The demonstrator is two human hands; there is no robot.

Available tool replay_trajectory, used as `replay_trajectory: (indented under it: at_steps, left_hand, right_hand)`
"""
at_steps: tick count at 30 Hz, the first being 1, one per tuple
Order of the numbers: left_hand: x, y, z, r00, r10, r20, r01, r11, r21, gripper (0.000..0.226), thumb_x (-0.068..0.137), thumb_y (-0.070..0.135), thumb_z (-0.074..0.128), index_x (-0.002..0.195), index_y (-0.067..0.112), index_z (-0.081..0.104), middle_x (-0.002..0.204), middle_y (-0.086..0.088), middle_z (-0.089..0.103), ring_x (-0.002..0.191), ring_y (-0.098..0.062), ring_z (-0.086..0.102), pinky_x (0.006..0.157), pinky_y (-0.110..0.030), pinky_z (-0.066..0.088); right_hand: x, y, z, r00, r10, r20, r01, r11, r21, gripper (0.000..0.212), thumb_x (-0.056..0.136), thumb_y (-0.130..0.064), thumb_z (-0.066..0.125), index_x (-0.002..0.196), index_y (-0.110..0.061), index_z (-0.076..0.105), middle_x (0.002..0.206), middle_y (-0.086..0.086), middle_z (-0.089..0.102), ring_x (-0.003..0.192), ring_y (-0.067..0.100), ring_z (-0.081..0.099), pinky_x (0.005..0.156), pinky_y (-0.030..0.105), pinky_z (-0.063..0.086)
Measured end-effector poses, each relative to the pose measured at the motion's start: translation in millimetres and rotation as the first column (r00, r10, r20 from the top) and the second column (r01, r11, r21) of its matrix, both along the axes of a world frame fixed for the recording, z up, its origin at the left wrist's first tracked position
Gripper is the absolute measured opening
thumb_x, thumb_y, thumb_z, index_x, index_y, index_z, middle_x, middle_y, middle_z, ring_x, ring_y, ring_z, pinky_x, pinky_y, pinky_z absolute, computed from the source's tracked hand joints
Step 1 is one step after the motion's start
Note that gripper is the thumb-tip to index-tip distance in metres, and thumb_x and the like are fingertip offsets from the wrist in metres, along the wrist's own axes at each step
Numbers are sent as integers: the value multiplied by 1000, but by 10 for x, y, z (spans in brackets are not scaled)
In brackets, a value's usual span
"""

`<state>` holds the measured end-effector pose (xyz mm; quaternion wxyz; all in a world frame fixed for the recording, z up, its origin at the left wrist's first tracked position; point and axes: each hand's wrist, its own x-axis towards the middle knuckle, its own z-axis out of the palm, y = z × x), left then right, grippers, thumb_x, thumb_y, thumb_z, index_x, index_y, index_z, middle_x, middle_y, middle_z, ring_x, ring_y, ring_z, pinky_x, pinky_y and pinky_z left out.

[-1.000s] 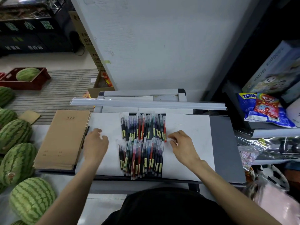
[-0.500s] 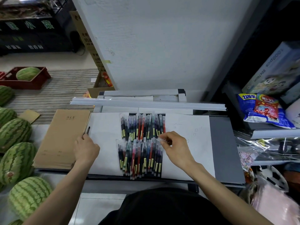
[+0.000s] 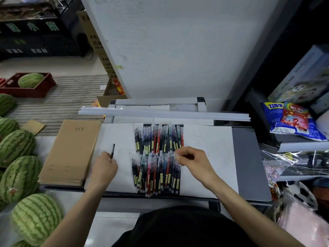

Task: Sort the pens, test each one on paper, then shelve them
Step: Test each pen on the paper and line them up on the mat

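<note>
Paper (image 3: 121, 136) — pen (image 3: 113, 150) half inside left hand (image 3: 104, 166)

We are in a small shop, one that sells fruit and stationery side by side. Watermelons (image 3: 17, 147) lie heaped at the left, and another sits in a red crate (image 3: 41, 90) farther back. Before us lies a spread of pens (image 3: 156, 168), each in a clear sleeve with a yellow label, beside a stack of identical brown notebooks (image 3: 71, 150). At the right, shelves (image 3: 302, 146) carry bright printed bags (image 3: 293, 122) and a boxed jigsaw puzzle (image 3: 302, 75) marked 1000pcs. Printed cardboard cartons (image 3: 92, 38) stand against a white partition (image 3: 178, 50), and a dark counter front (image 3: 26, 41) at the far left bears large green characters.
</note>
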<state>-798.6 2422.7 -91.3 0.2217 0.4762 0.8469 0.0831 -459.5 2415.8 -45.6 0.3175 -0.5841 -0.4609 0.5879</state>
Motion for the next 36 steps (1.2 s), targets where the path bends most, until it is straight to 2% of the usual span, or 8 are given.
replay_trajectory:
  at_steps: [4, 7, 11, 17, 20, 25, 33, 36]
  left_hand:
    - [466, -201, 287, 982, -60, 179, 36, 991, 132, 15, 106, 15, 44, 113, 11, 57, 92, -11, 69, 73, -23, 62, 57, -34, 40]
    - [823, -349, 467, 927, -104, 361, 34, 980, 195, 24, 109, 13, 40, 97, 14, 61, 72, -7, 63, 55, -12, 48, 50, -28, 34]
    - [1147, -514, 596, 792, -187, 582, 79, 975, 206, 36, 110, 21, 41, 83, 21, 65, 74, -15, 62, 64, -12, 50, 62, -29, 42]
    - [1509, -664, 908, 711, -319, 627, 139, 938, 319, 27, 108, 21, 52, 87, 22, 70, 58, 3, 46, 55, -11, 39, 56, -28, 32]
    - [1549, -676, 944, 694, -343, 633, 157, 930, 333, 26, 108, 22, 52, 90, 22, 70, 57, 5, 43, 54, -11, 36, 56, -31, 31]
    - [1580, -682, 990, 692, -349, 632, 145, 925, 352, 27, 108, 22, 52, 88, 23, 71, 56, 8, 41, 53, -9, 35, 53, -16, 31]
    - [1567, -671, 928, 683, -348, 642, 172, 931, 323, 31, 110, 26, 51, 89, 25, 74, 60, 4, 48, 56, -7, 41, 55, -22, 33]
    - [1574, -643, 924, 536, -238, 810, 109, 971, 213, 35, 111, 23, 48, 88, 14, 73, 58, 6, 41, 48, -6, 34, 48, -18, 30]
  right_hand:
    - [17, -6, 87, 936, -130, -327, 79, 983, -165, 14, 94, -8, 73, 106, -8, 80, 91, 17, 72, 83, 23, 67, 83, 32, 58]
    - [8, -22, 135, 854, -202, -479, 81, 961, -263, 15, 92, -4, 73, 105, 1, 78, 92, 19, 68, 80, 22, 66, 80, 28, 59]
    - [-39, -38, 184, 774, -276, -569, 104, 943, -316, 8, 85, -6, 75, 90, 0, 77, 101, 17, 71, 82, 19, 68, 80, 24, 60]
    - [-52, -55, 350, 762, -256, -595, 73, 947, -314, 20, 102, -15, 58, 105, 1, 69, 122, 19, 73, 111, 31, 72, 89, 32, 61]
    - [-58, -79, 461, 741, -278, -612, 80, 940, -331, 17, 103, -16, 56, 108, -3, 66, 121, 23, 73, 105, 30, 74, 82, 32, 62]
    - [-49, -100, 545, 712, -306, -632, 109, 937, -331, 18, 106, -16, 52, 113, -6, 64, 118, 21, 74, 97, 28, 77, 74, 29, 62]
    - [-94, -148, 519, 878, -114, -466, 65, 991, -120, 31, 92, -23, 66, 110, 1, 69, 109, 23, 76, 101, 33, 73, 86, 30, 61]
    - [-86, -161, 493, 870, -113, -479, 66, 991, -114, 27, 93, -21, 64, 107, 1, 70, 110, 25, 75, 111, 42, 70, 98, 41, 56]
